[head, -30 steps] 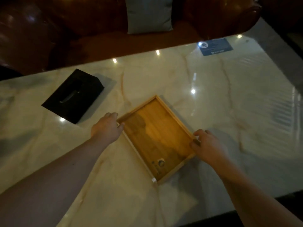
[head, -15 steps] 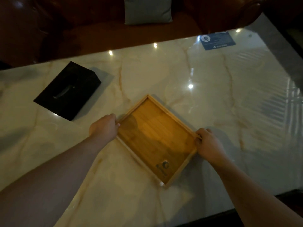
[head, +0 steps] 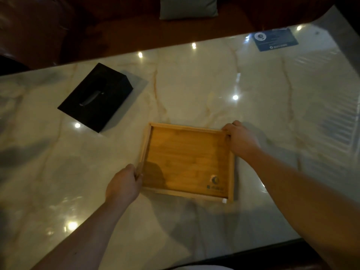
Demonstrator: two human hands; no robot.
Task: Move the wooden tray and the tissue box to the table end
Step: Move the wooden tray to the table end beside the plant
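Hands pinch wooden tray rims, left hand near-left corner, right hand far-right corner; probably flat on marble table, tissue box apart.

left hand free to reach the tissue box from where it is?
Probably not yet: the left hand is gripping the wooden tray rim. The path itself looks open, only bare table toward the tissue box.
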